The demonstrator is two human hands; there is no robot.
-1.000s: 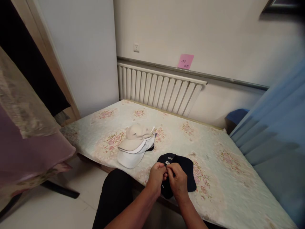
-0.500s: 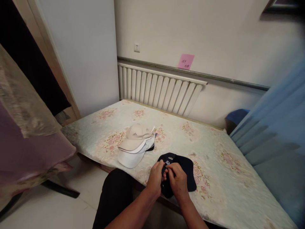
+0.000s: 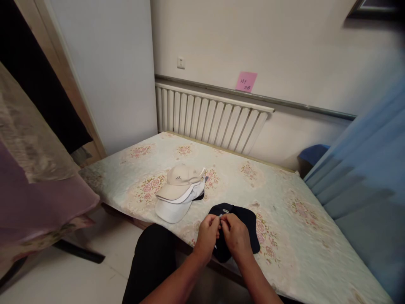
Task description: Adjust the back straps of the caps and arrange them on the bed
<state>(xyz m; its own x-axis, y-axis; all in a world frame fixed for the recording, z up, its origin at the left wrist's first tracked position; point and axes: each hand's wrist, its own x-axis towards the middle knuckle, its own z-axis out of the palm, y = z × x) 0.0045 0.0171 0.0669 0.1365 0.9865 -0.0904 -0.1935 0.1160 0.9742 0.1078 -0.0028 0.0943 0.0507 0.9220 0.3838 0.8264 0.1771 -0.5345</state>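
Fine work at strap of dark cap (image 3: 248, 226) judged in hand; for next move, steady two-sided pinch and careful alignment called for. Cap laid on flowered bed (image 3: 292, 257), directly beneath fingers (image 3: 211, 220), brim extending to right. Fingertips of left hand (image 3: 206, 236) and right hand (image 3: 238, 237) pinched close together, apparently clamped on cap's strap, largely hidden. Pale caps (image 3: 180, 188) stacked farther left.

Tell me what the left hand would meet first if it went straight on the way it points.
Likely the right hand: the left hand points forward and rightward, and both are close together at the dark cap. Depth is unclear, so the cap could come first.
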